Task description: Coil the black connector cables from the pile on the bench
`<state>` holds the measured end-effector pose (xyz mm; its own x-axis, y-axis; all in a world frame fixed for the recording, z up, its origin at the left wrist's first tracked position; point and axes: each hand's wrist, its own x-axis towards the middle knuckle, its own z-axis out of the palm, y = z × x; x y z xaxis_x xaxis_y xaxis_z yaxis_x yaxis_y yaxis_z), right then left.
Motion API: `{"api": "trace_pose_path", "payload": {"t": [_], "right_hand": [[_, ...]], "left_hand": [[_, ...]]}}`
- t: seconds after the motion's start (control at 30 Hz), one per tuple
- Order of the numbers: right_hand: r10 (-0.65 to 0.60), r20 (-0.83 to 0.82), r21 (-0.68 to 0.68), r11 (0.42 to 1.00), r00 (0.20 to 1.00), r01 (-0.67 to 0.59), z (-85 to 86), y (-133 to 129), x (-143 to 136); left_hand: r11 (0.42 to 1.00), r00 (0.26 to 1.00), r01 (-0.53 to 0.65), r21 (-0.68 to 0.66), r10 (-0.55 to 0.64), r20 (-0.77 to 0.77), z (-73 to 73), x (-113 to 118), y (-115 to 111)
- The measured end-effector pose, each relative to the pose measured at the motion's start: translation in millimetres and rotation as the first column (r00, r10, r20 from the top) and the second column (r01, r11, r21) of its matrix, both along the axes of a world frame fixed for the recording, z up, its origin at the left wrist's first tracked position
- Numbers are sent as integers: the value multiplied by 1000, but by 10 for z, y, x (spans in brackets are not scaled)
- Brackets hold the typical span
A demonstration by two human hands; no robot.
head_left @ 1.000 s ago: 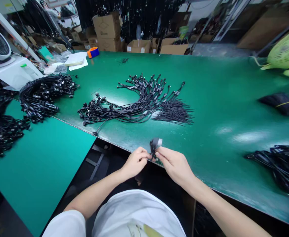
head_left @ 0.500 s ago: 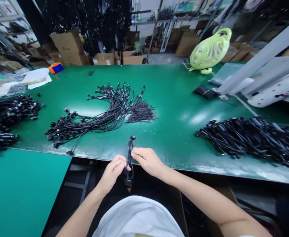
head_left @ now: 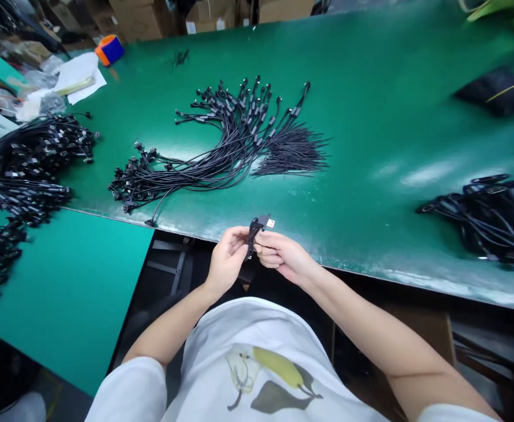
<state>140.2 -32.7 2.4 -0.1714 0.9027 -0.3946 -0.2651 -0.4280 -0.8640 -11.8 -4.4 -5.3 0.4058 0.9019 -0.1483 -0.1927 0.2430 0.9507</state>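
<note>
A coiled black cable (head_left: 253,234) is held between both hands just over the front edge of the green table. Its connector, with a pale end, points up and right. My left hand (head_left: 228,258) is closed on the coil from the left side. My right hand (head_left: 283,253) pinches it from the right, fingers curled below the connector. Behind the hands, a fanned bunch of black cables (head_left: 221,158) lies on the table, with a bundle of thin black ties (head_left: 292,151) at its right end.
Piles of black cables lie at the left (head_left: 41,152) and the right (head_left: 498,217). A tape roll in orange and blue (head_left: 109,50) and white papers (head_left: 78,76) are at the back left. A black bundle with a yellow band (head_left: 498,91) sits at the back right.
The view has tilted down and closer. The coiled cable, hanging upright between the hands before, is now gathered more compactly, its connector turned to the right. Both hands are closer together.
</note>
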Motion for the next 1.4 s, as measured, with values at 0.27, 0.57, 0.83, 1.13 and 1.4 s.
{"api": "trace_pose_path", "payload": {"t": [0.27,0.57,0.83,1.13,1.4], "right_hand": [[-473,728,599,791,496,-125,-108,-87,-96],[-559,799,601,727,221,-333,-294,-65,-83],[-510,805,591,736,303,-330,-244,-104,31],[-559,724,668,715,404,-208,-241,-91,47],[-424,790,592,716,443,-369,-125,-15,187]], "left_hand": [[966,969,54,-252,10,246,173,183,15],[995,998,-55,86,51,44,119,-38,332],[933,986,22,359,38,-160,115,-206,518],[968,998,-50,246,55,-16,15,-44,387],[848,869,289,445,-36,-494,240,-208,537]]}}
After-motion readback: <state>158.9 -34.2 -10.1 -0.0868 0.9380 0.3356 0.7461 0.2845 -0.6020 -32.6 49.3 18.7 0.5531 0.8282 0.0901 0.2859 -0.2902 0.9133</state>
